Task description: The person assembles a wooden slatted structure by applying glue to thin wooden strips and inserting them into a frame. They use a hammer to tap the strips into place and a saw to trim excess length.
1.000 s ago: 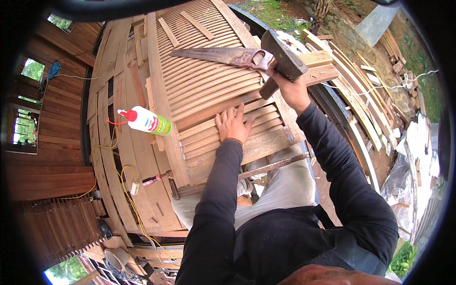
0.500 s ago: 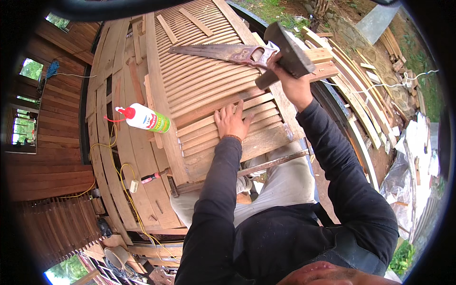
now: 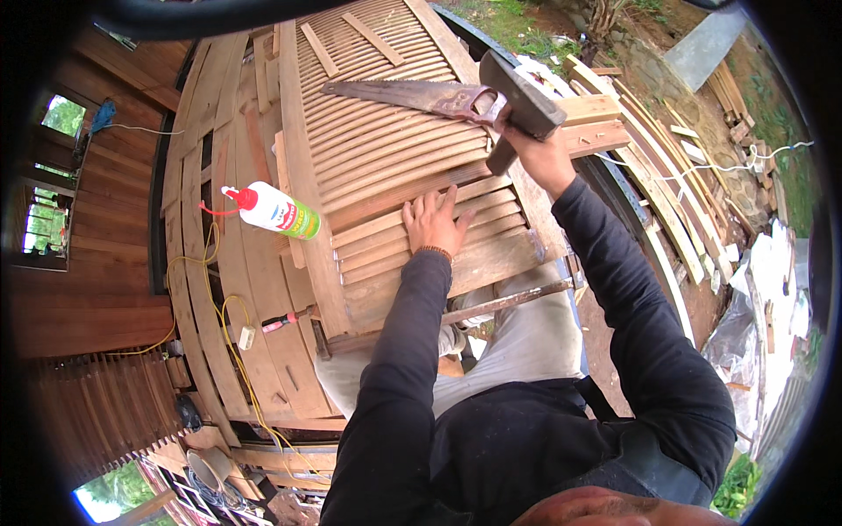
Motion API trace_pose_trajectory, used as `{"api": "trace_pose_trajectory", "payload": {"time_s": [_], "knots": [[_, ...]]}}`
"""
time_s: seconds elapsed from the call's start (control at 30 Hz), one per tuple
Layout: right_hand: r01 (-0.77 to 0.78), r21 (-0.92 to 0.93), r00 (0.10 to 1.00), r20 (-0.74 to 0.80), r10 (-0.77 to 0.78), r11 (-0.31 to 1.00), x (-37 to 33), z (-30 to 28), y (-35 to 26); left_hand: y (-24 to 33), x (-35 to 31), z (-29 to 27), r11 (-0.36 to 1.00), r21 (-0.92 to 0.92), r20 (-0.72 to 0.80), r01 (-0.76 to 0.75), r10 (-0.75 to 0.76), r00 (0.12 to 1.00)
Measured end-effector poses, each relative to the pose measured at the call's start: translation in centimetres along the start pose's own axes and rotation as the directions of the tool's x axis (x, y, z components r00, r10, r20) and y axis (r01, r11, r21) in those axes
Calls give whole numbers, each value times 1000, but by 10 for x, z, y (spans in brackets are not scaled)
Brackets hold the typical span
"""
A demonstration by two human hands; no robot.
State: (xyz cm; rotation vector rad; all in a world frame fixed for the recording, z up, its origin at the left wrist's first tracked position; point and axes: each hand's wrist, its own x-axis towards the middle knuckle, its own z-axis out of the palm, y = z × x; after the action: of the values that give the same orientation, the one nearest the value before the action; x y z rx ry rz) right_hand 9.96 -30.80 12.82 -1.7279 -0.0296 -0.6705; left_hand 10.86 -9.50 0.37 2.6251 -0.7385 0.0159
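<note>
My right hand is closed around a dark mallet with a thick, blocky head, held up over the right side of a wooden louvred panel. My left hand lies flat on the panel's slats near its close end, fingers apart, holding nothing. A handsaw with a worn wooden handle lies across the slats beyond, its handle end close to the mallet. Left of the panel is a white and green glue bottle with a red cap. Two loose wood strips rest on the panel's far part.
A chisel-like tool with a pink and black handle lies left of the panel's near corner. A yellow cord runs over the planks to a white socket block. Stacked timber and plastic sheeting are on the right.
The view has shifted slightly, so the panel appears a little further right. The mallet has come slightly left and lower against the panel. My left hand stays on the slats.
</note>
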Motion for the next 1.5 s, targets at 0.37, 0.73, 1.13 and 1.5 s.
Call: {"api": "trace_pose_trajectory", "payload": {"time_s": [0.37,0.73,1.13,1.5], "knots": [[-2,6,1000,-7,2,1000,5,7,-4,-5,-4,5,1000,-18,-28,2,-2,1000],[-3,-52,999,45,5,999,4,14,-1,-4,-2,2,1000,-28,-35,6,-7,999],[146,-112,989,39,-142,983,11,20,19,-2,-5,5,1000,-16,-4,12,-12,1000],[43,-118,998,59,-36,992,11,21,9,-4,-3,1,999,-32,-19,10,-10,1000]]}}
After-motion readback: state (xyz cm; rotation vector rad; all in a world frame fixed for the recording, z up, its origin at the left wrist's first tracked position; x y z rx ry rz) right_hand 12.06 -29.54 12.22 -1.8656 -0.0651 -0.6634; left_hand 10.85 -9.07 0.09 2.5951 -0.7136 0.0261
